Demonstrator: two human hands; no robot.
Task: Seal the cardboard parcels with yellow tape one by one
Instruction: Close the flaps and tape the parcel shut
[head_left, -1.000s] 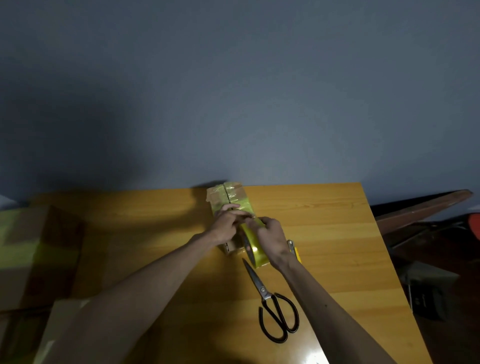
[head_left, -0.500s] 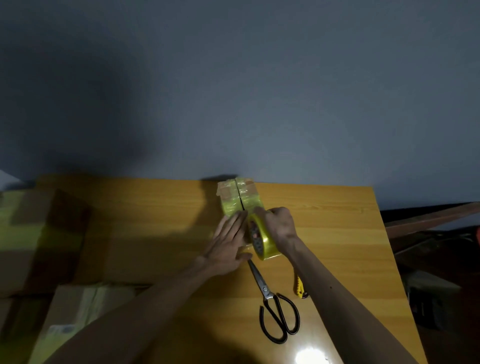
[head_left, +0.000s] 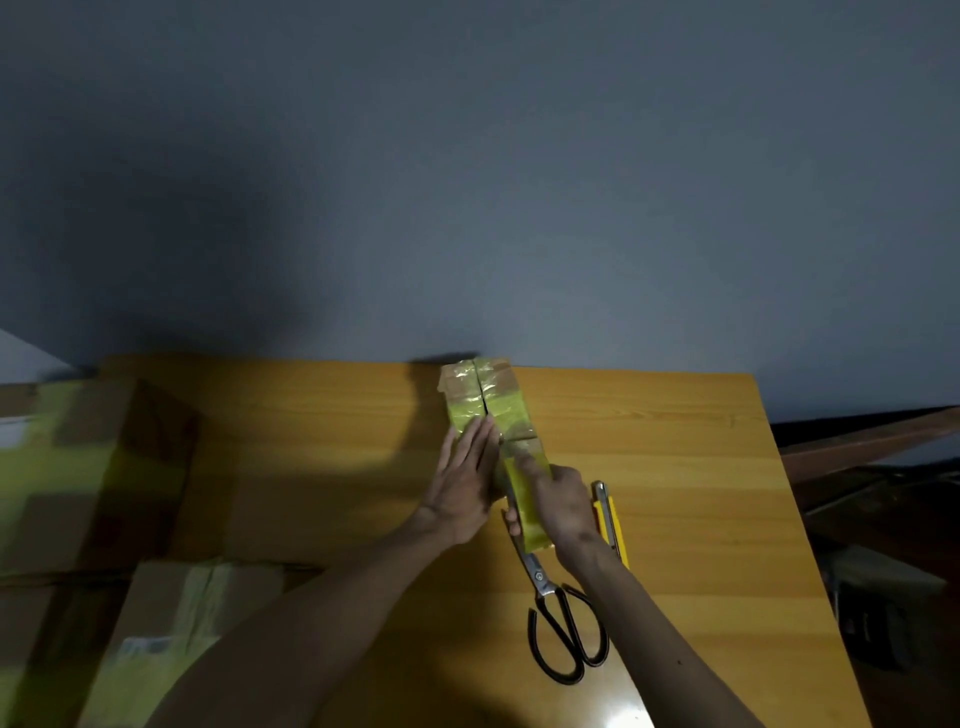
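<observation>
A narrow cardboard parcel (head_left: 485, 400) wrapped in yellow tape lies lengthwise on the wooden table (head_left: 675, 467), its far end near the wall. My left hand (head_left: 465, 486) lies flat with fingers together, pressing on the parcel's near left side. My right hand (head_left: 563, 506) grips the roll of yellow tape (head_left: 527, 512) at the parcel's near end, with a strip of tape running from the roll onto the parcel's top.
Black-handled scissors (head_left: 563, 623) lie on the table just in front of the tape roll. A yellow utility knife (head_left: 610, 519) lies to the right of my right wrist. Larger taped cardboard boxes (head_left: 93, 467) stack up at the left, one (head_left: 176, 613) nearer me.
My right hand has drawn the tape roll back toward me along the parcel. My left hand has stayed flat on the parcel. The view has shifted slightly.
</observation>
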